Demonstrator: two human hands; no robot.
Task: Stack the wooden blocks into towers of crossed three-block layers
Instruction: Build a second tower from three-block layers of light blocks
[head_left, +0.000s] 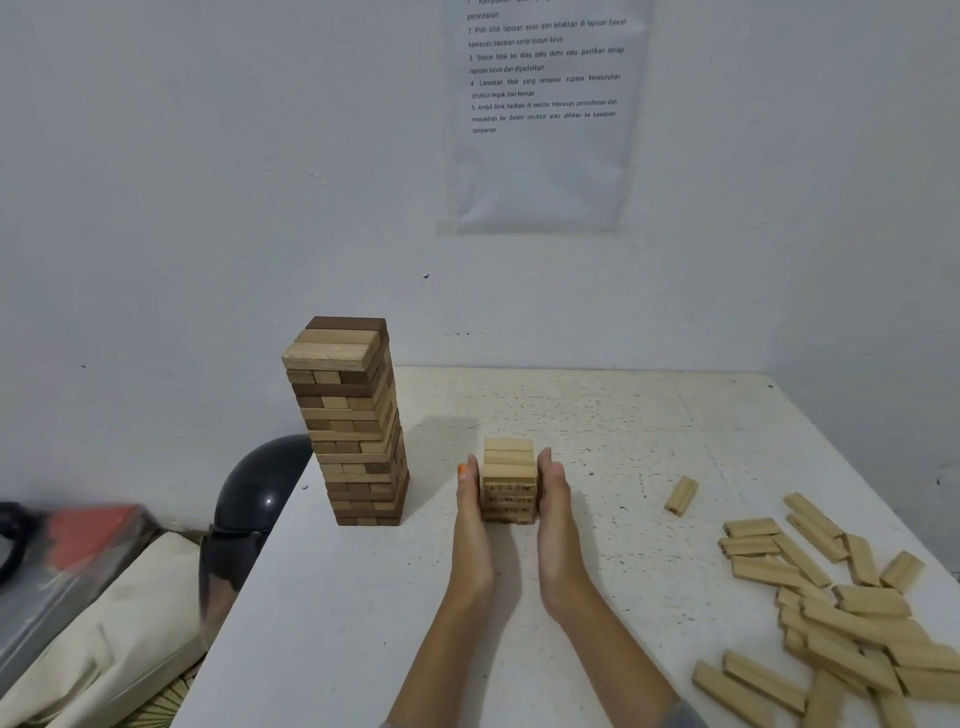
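Off the table's left edge: a dark rounded object, not identified and not part of the task.

Table, left portion: a tall tower of mixed dark and pale blocks is noted standing in many crossed layers, its top layer complete with three blocks. It is judged finished.

Centre: a short tower of pale blocks is held between two hands. The left hand is laid flat against its left face, fingers straight and together, with nothing gripped. The right hand is laid likewise against the right face. The layer count cannot be read with certainty.

Step in hand, as judged: the layers are being squared before more blocks are added. Pressure is best applied lightly and evenly from both sides at once, so that no block is pushed out of line. The palms should be kept vertical and low enough to reach the bottom layer. The near and far faces should then be trued the same way, since one squeeze aligns only one axis of crossed layers. The hands should be drawn outward together, without dragging the top layer.

Right: a single block lies alone, well apart from the short tower. Far right: a loose pile of overlapping pale blocks is noted; much stacking is judged outstanding.
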